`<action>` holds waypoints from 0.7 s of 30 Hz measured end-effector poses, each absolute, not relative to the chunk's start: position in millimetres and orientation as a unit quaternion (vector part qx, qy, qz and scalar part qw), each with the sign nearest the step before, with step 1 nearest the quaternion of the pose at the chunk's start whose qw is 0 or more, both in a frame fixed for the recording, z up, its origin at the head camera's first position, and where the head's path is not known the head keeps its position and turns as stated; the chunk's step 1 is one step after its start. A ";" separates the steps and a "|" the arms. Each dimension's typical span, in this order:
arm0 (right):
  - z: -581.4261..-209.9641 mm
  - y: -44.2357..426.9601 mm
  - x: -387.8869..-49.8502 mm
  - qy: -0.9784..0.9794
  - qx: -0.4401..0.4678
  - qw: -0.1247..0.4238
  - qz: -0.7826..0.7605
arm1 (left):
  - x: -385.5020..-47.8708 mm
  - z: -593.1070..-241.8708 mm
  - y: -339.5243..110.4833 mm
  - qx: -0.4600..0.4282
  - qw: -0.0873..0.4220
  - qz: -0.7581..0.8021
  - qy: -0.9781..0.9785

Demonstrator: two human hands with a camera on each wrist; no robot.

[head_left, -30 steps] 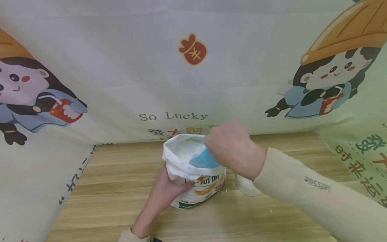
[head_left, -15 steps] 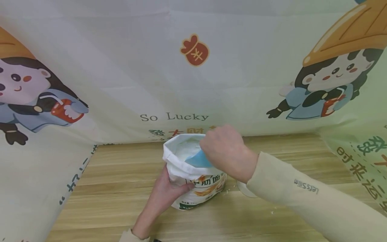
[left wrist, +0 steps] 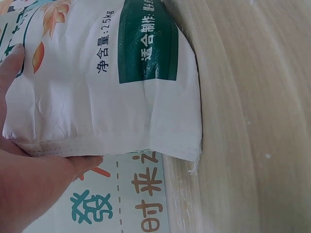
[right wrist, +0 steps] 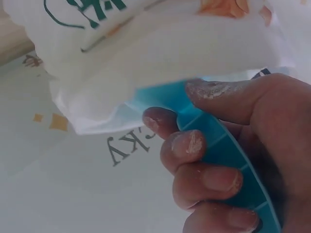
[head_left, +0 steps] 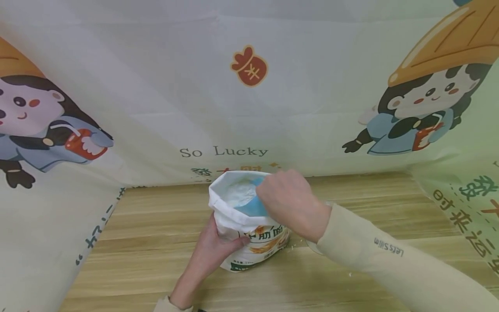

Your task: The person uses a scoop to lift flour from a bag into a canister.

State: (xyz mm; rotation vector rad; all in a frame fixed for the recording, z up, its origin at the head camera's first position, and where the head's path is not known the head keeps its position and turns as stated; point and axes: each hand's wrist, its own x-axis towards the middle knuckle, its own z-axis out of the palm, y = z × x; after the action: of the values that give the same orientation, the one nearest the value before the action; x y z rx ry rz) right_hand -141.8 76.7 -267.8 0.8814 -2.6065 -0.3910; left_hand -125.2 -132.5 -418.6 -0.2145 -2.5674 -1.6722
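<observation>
Scoop (head_left: 251, 207), blue, one: blade inside the mouth of the bag, by its right side, above or in the white powder (head_left: 241, 194); how deep the tip sits, you cannot tell from here. Long axis slanted, handle at your right, blade reaching leftward and down into the bag.

Right hand (head_left: 290, 197), yours: fingers curled round the scoop's handle, thumb laid along it, powder on the skin; placed over the bag's right rim. This is the hand nearer the scoop, and the only one on it.

Bag (head_left: 269, 246), white, printed, rim folded outward: standing upright on the table, between your two hands, mouth facing up.

Left hand (head_left: 214, 240), yours: gripping the bag's left side below the rim, thumb across the printed front; apart from your right hand and from the scoop.

Pale round-edged thing (head_left: 312, 247): on the table, right of the bag, mostly hidden beneath your right wrist.

Table (head_left: 156, 242), wood-grained: light specks near the bag.

Printed cloth (head_left: 175, 95): hung behind the table.
</observation>
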 end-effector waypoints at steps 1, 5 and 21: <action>-269.2 77.4 -142.2 -0.924 0.311 0.177 -0.132 | -125.1 -418.7 -132.5 -0.070 0.034 -0.544 -0.836; -272.7 80.1 -143.5 -0.935 0.304 0.147 -0.106 | -124.9 -419.1 -132.5 -0.071 0.033 -0.544 -0.836; -293.9 101.0 -149.3 -0.949 0.289 0.125 -0.021 | -126.3 -419.9 -132.7 -0.078 0.034 -0.545 -0.834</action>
State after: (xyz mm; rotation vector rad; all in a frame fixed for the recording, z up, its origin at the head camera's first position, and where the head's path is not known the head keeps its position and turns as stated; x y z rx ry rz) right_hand -149.3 101.0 -293.9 0.8429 -2.7637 -0.0618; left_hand -126.3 -132.7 -419.9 -0.2413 -2.5646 -1.6761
